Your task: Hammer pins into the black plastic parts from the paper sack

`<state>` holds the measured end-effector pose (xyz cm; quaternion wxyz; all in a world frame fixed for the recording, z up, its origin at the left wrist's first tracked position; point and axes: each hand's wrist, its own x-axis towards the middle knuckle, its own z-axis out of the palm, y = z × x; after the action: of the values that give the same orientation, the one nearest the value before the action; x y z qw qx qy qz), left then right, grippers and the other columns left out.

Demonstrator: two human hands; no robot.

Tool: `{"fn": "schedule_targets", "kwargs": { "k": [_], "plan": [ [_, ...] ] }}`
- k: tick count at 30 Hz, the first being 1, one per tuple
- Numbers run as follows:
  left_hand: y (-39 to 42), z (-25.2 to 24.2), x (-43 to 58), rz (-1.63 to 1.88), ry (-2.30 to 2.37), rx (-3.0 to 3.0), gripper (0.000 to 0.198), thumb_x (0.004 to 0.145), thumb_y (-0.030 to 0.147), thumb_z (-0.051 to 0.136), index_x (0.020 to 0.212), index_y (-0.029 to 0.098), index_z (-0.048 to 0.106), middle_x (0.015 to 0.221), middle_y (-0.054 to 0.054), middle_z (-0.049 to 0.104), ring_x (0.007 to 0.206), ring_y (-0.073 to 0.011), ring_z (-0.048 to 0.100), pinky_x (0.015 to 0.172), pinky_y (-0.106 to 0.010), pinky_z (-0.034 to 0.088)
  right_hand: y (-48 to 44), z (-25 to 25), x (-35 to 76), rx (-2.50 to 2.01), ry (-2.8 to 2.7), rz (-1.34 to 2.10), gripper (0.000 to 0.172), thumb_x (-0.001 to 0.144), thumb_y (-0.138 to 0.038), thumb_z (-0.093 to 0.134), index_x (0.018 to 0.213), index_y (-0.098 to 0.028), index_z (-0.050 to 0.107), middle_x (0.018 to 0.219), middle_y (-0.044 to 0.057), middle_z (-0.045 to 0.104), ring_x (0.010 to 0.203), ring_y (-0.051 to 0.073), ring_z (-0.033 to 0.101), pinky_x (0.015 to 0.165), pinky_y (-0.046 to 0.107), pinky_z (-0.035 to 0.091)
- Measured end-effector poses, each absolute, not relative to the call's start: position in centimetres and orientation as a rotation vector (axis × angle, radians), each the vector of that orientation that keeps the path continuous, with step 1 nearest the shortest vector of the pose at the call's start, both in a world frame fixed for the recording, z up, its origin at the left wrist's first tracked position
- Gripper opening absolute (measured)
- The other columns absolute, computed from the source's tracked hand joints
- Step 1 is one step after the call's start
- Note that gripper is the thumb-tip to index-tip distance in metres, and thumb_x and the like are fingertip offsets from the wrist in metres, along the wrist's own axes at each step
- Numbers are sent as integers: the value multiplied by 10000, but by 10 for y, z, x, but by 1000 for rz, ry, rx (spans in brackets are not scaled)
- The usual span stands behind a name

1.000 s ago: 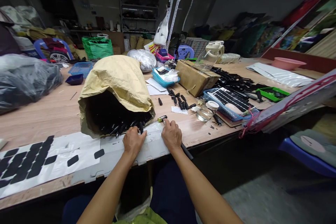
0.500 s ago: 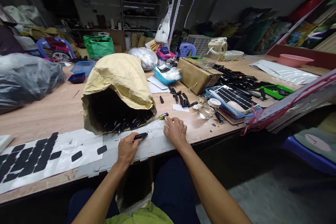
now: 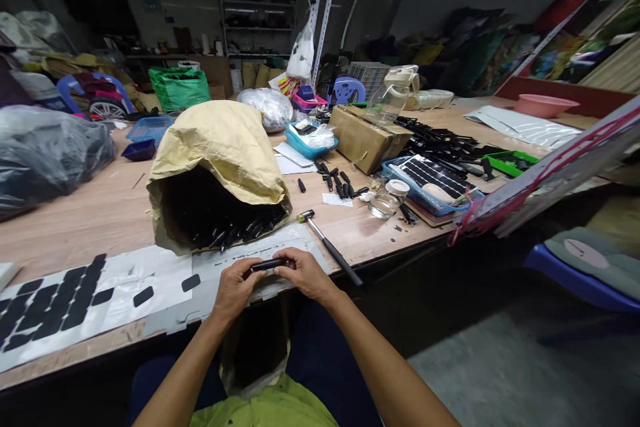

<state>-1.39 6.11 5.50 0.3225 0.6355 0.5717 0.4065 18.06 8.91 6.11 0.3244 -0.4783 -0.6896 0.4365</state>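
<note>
My left hand (image 3: pixel 235 288) and my right hand (image 3: pixel 303 273) meet over the table's near edge, both pinching one short black rod-shaped part (image 3: pixel 267 265) held level between them. Just beyond them lies a tan paper sack (image 3: pixel 220 147) on its side, its dark mouth spilling several like black parts (image 3: pixel 235 235). A small hammer (image 3: pixel 330 247) with a black handle lies on the wood to the right of my right hand, untouched. Under my hands is a white backing sheet (image 3: pixel 160 273) with black adhesive pads (image 3: pixel 45 307) at its left end.
More black parts (image 3: pixel 340 183), a glass jar (image 3: pixel 387 200), a blue tray with a solar panel (image 3: pixel 430 180), a cardboard box (image 3: pixel 367 137) and a green tray (image 3: pixel 510 161) crowd the right. A black plastic bag (image 3: pixel 50 153) sits far left. A blue stool (image 3: pixel 580 270) stands at right.
My left hand drew a black part out of the sack and pulled back toward me. My right hand let go of the hammer and came over to grip the part's other end.
</note>
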Motion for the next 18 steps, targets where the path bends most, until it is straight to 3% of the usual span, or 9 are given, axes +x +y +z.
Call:
{"fn": "schedule_targets", "kwargs": {
  "k": [4, 12, 18],
  "plan": [
    [51, 70, -12, 1026, 1396, 1603, 342, 720, 325, 721, 1039, 202, 723, 902, -22, 732, 700, -147, 620, 684, -270, 512, 74, 72, 184, -1225, -1817, 1154, 184, 753, -199, 654, 933, -191, 693, 801, -32, 623, 639, 81, 448, 619, 210, 380],
    [30, 82, -8, 948, 1207, 1436, 281, 732, 344, 727, 963, 184, 726, 957, -49, 740, 921, -221, 662, 857, -325, 520, 40, 90, 190, -1186, -1992, 959, 182, 785, -248, 674, 963, -212, 662, 846, -23, 627, 676, 92, 496, 636, 214, 386],
    [15, 87, -9, 903, 1140, 1465, 250, 742, 331, 724, 950, 191, 731, 937, -46, 724, 908, -212, 648, 857, -314, 516, 20, 105, 201, -1085, -2309, 642, 192, 837, -285, 625, 1011, -206, 641, 861, 16, 629, 811, 149, 549, 735, 259, 404]
  ]
}}
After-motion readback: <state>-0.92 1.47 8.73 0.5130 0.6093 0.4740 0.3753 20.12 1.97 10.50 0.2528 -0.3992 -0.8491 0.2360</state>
